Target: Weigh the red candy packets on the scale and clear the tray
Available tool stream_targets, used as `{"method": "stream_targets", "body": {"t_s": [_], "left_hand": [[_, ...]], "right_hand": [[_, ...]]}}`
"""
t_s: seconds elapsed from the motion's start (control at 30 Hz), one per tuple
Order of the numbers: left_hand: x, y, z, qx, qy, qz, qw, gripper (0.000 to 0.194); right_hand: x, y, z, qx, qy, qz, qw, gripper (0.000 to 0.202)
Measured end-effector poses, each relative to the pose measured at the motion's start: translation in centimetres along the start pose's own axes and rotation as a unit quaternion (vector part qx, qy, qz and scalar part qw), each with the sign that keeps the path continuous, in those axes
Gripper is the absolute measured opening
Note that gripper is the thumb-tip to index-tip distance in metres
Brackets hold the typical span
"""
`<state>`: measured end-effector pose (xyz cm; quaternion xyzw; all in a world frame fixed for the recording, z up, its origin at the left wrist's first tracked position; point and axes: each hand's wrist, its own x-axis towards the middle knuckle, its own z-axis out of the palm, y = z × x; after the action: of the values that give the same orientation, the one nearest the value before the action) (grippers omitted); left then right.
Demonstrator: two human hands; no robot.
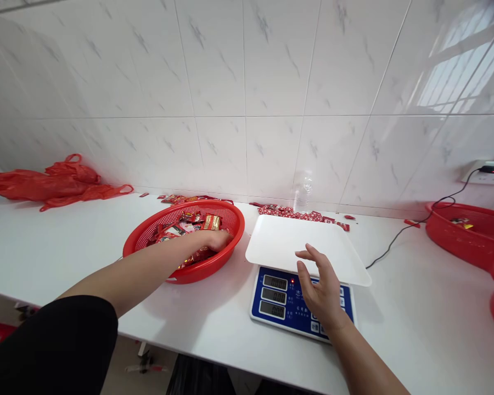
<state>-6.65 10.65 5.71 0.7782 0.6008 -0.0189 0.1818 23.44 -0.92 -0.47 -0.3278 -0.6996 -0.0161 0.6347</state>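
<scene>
Reaching among wrapped packets (175,230) inside the red basket (191,276) with the left hand (220,240), fingers down near the right inner wall. Cannot tell grasping from mere touching, with fingertips hidden. Best done with a loose scoop from the side, lifting gently so as not to crush wrappers, and with forearm clear of the near rim to avoid tipping.

Hovering empty to the right of the basket: the right hand (323,282), unclenched, fingers spread and slightly bent over the scale (290,319) and its white tray (284,236). Better held off both, to avoid pressing keys or upsetting the reading.

Behind the basket, small red packets (181,199); behind and to its right, a clear cup (303,192). Left of it, red plastic bags (45,184); far right of it, another red basket (461,241).
</scene>
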Motion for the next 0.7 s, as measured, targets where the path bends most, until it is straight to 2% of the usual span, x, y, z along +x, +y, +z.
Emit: {"method": "stream_targets", "body": {"t_s": [0.07, 0.23, 0.33, 0.43, 0.5, 0.53, 0.6, 0.7], "left_hand": [[-0.2, 0.2, -1.3, -0.002, 0.009, 0.008, 1.000, 0.032], [-1.1, -0.1, -5.0, -0.027, 0.091, -0.007, 0.995, 0.039], [-1.7, 1.0, -6.0, -0.141, 0.132, -0.014, 0.981, 0.034], [-1.8, 3.4, -5.8, -0.300, 0.165, 0.032, 0.939, 0.034], [-1.4, 4.7, -5.3, -0.335, 0.162, 0.081, 0.925, 0.036], [-1.1, 5.1, -5.0, -0.330, 0.155, 0.099, 0.926, 0.036], [-0.3, 5.0, -4.4, -0.264, 0.144, 0.104, 0.948, 0.040], [1.0, 3.1, -3.6, -0.125, 0.139, 0.046, 0.981, 0.044]], "right_hand": [[0.0, 0.0, 0.0, 0.002, -0.002, 0.002, 1.000, 0.052], [0.0, -0.2, -0.1, 0.009, -0.003, 0.003, 1.000, 0.049], [0.0, -0.3, 0.0, 0.011, -0.003, 0.003, 1.000, 0.048], [0.0, -0.2, 0.0, 0.007, -0.006, 0.008, 1.000, 0.045], [0.0, -0.2, 0.0, 0.002, -0.006, 0.012, 1.000, 0.043], [0.0, -0.1, 0.0, 0.000, -0.005, 0.013, 1.000, 0.043], [0.0, 0.0, 0.0, -0.001, -0.003, 0.014, 1.000, 0.043], [0.0, 0.1, 0.0, 0.000, -0.002, 0.012, 1.000, 0.044]]}}
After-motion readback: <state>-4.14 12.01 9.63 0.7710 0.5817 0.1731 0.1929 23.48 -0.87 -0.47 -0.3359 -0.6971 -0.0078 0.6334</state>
